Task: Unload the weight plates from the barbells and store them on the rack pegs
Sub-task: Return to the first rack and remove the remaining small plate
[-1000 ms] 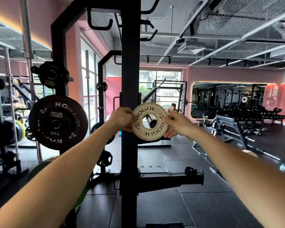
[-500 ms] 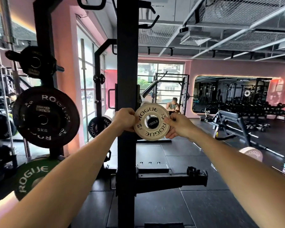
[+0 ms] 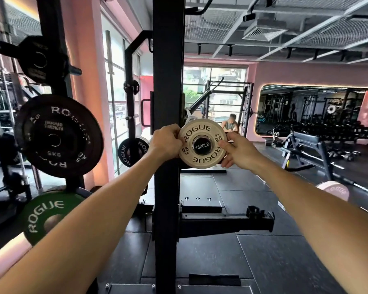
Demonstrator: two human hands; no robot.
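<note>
1. The small white plate (image 3: 202, 143) is showing "ROGUE" twice and "0.5 KG" on its face.
2. The peg end cap (image 3: 202, 146) in its hole is reading "1500LB".
3. The black plate (image 3: 58, 135) is bearing "ROGUE", "HAMMER STRENGTH" and "5KG".
4. The green plate (image 3: 46, 213) is displaying "ROGUE".
5. The farther small black plate (image 3: 132, 150) is carrying "ROGUE" lettering.
</note>
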